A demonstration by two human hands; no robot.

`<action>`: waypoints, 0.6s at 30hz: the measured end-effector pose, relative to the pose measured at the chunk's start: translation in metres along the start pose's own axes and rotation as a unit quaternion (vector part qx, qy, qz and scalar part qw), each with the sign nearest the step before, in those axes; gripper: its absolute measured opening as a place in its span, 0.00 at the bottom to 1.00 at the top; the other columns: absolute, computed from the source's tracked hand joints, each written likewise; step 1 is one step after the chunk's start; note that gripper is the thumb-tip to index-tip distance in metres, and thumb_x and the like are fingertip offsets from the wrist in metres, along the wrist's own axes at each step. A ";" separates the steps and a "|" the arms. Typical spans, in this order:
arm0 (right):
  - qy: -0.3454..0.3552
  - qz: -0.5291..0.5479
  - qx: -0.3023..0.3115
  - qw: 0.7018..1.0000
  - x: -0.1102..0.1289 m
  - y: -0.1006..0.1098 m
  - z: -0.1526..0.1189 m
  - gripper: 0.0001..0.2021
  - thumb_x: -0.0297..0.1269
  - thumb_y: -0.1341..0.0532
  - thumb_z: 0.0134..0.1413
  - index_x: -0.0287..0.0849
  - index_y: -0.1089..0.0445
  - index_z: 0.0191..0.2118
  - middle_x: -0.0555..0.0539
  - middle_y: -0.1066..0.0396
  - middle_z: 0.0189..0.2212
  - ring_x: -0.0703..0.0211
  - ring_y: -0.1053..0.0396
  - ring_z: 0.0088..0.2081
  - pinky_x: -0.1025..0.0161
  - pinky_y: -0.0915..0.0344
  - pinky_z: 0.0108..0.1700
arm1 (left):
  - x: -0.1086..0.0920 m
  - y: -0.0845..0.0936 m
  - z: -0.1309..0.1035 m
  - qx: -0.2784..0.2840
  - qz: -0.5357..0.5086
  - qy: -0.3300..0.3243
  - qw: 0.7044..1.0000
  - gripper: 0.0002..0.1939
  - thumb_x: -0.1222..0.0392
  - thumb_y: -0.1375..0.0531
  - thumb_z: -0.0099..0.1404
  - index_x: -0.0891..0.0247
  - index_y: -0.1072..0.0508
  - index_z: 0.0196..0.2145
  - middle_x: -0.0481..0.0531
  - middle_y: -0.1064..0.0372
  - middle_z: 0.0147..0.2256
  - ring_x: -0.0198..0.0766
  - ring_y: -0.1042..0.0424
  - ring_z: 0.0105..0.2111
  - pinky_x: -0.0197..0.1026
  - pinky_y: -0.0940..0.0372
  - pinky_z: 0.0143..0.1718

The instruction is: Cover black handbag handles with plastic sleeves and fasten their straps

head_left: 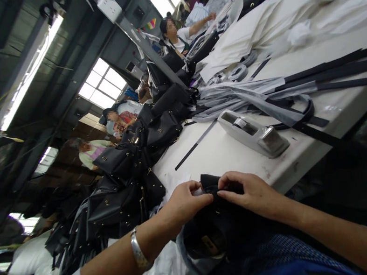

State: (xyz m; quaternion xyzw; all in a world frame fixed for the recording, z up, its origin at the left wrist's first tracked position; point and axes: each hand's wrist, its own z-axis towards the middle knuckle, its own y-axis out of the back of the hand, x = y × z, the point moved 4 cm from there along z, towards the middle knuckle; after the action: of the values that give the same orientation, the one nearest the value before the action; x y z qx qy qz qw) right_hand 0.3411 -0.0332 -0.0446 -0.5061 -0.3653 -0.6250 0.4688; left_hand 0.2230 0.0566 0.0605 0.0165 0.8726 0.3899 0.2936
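A black bag [232, 223] with an open mouth lies against my body at the table's edge, a small tan label showing inside it. My left hand [189, 199] pinches a black strap or flap [208, 180] at the bag's upper part, with a bit of white material by the fingers. Close beside it, my right hand [246, 191] is closed on the same black piece, thumb and forefinger together. The fingertips of both hands nearly meet. What exactly lies between them is partly hidden.
A grey tape dispenser [253, 132] stands on the white table [193, 154] ahead. Wrapped and bare black straps [335, 70] lie behind it, near stacked white sheets [256, 25]. Black bags [120, 201] are piled at left. Several people sit farther back.
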 end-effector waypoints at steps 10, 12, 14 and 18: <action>-0.011 0.021 0.007 1.000 -0.007 -0.002 0.002 0.03 0.36 0.37 0.55 0.43 0.30 0.34 0.54 0.30 0.29 0.60 0.33 0.33 0.66 0.39 0.36 | 0.002 -0.010 -0.001 -0.074 0.009 -0.041 0.996 0.15 0.60 0.37 0.54 0.68 0.25 0.40 0.51 0.26 0.32 0.40 0.29 0.32 0.37 0.37 0.31; -0.016 0.020 0.005 1.000 -0.007 -0.002 0.001 0.03 0.36 0.37 0.55 0.44 0.30 0.33 0.54 0.31 0.28 0.61 0.33 0.32 0.66 0.39 0.36 | 0.003 -0.011 0.000 -0.087 0.026 -0.062 0.994 0.14 0.60 0.37 0.55 0.67 0.25 0.40 0.51 0.26 0.33 0.41 0.28 0.34 0.38 0.36 0.33; -0.023 0.020 0.003 1.000 -0.008 -0.002 0.001 0.03 0.36 0.37 0.55 0.44 0.30 0.33 0.54 0.31 0.28 0.60 0.33 0.32 0.66 0.39 0.36 | 0.002 -0.011 0.000 -0.099 0.051 -0.086 0.990 0.14 0.60 0.38 0.56 0.67 0.25 0.40 0.51 0.25 0.34 0.41 0.28 0.35 0.38 0.36 0.35; -0.031 0.024 -0.003 0.999 -0.012 -0.002 0.001 0.04 0.37 0.37 0.56 0.43 0.30 0.33 0.53 0.31 0.28 0.60 0.33 0.32 0.66 0.38 0.35 | 0.002 -0.013 -0.003 -0.120 0.088 -0.116 0.982 0.12 0.60 0.37 0.56 0.65 0.25 0.39 0.49 0.26 0.32 0.40 0.29 0.33 0.38 0.38 0.34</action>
State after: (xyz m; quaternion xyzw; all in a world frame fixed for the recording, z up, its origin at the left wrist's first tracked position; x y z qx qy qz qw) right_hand 0.3400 -0.0294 -0.0559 -0.5350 -0.3654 -0.5991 0.4705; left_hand 0.2229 0.0462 0.0521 0.1029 0.7748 0.5117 0.3569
